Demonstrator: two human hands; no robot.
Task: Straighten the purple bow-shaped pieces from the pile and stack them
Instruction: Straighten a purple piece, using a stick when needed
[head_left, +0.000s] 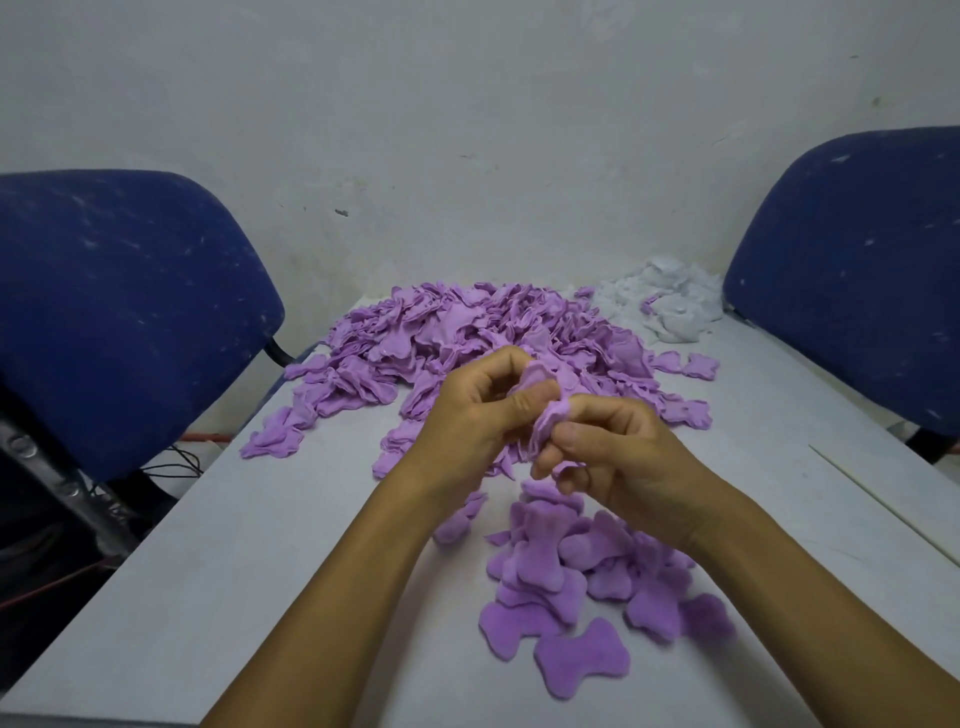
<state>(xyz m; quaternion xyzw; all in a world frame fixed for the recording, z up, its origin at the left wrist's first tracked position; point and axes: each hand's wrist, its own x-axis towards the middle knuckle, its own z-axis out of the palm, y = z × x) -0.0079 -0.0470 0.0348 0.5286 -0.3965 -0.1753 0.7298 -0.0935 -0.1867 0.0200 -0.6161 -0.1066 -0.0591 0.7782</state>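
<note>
A: Left hand (467, 410) and right hand (618, 452)?
B: Both pinching one crumpled purple piece (543, 410), fingers curled, raised just in front of the large purple pile (467, 332).
A: Other pieces?
B: Looser heap (582, 577) on the table (234, 571), nearer than the pile, below the right wrist.
</note>
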